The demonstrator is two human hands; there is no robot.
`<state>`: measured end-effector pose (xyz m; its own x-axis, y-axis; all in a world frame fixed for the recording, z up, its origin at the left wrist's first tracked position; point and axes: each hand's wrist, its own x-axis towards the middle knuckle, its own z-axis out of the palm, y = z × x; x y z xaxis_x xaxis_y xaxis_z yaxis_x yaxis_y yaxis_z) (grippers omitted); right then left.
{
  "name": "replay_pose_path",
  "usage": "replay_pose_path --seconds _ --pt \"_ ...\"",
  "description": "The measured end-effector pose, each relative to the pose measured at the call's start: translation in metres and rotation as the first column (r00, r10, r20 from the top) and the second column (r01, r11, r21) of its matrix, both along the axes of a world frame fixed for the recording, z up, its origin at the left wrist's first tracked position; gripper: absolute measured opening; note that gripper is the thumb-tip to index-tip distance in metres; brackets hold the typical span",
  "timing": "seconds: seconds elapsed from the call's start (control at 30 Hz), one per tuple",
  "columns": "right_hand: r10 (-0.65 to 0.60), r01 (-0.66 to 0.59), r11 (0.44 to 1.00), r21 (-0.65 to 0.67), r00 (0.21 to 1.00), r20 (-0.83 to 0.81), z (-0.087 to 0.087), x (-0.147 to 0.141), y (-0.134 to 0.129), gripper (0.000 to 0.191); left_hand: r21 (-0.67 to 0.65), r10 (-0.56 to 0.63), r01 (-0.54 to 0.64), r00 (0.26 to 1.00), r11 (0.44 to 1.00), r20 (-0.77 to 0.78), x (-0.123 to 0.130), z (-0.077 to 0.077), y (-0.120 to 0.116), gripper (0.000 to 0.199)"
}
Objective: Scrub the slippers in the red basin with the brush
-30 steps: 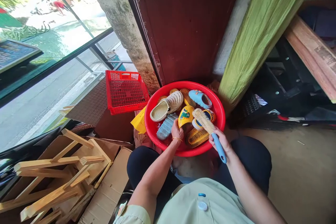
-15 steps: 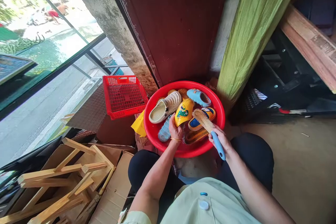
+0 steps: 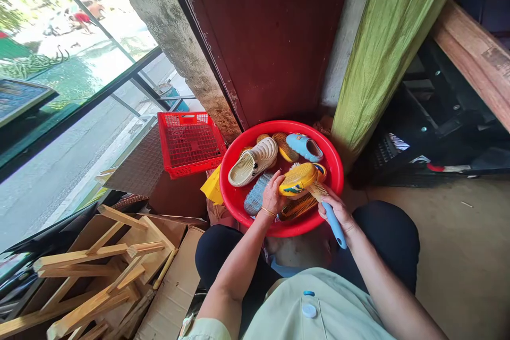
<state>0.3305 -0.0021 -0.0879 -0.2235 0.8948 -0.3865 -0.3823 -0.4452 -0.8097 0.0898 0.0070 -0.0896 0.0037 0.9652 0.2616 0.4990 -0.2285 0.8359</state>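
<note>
My left hand (image 3: 273, 194) is closed on a yellow shoe (image 3: 299, 178) with a green picture on its upper, held over a red basin (image 3: 338, 150). The shoe's sole faces up. In my right hand (image 3: 337, 209) is a scrubbing brush (image 3: 333, 223) with a blue handle; its bristle head is partly hidden by the shoe, and I cannot tell whether they touch. Inside the basin lie a cream clog (image 3: 255, 161), a light blue clog (image 3: 304, 147), a grey-blue shoe (image 3: 256, 195) with its sole up, and several yellow shoes.
A red plastic crate (image 3: 191, 143) stands left of the basin. Wooden stools (image 3: 119, 260) and cardboard (image 3: 175, 287) lie at lower left. A dark red door (image 3: 274, 37) rises behind the basin, with a green curtain (image 3: 382, 53) to its right.
My left hand has turned the yellow shoe from showing its upper to showing its sole and shifted it right. The brush head now sits lower, partly behind the shoe.
</note>
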Motion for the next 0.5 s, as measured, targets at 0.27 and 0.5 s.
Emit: replay_pose_path --seconds 0.27,0.5 --pt "0.036 -0.037 0.999 0.033 0.998 0.044 -0.004 0.007 0.002 0.067 -0.031 -0.143 0.142 0.989 0.989 -0.03 0.0 0.015 -0.004 0.086" --pt "0.012 -0.012 1.0 0.006 0.993 -0.117 -0.005 0.007 0.0 0.055 -0.056 -0.198 0.19 0.955 0.98 -0.221 -0.002 0.019 -0.004 0.099"
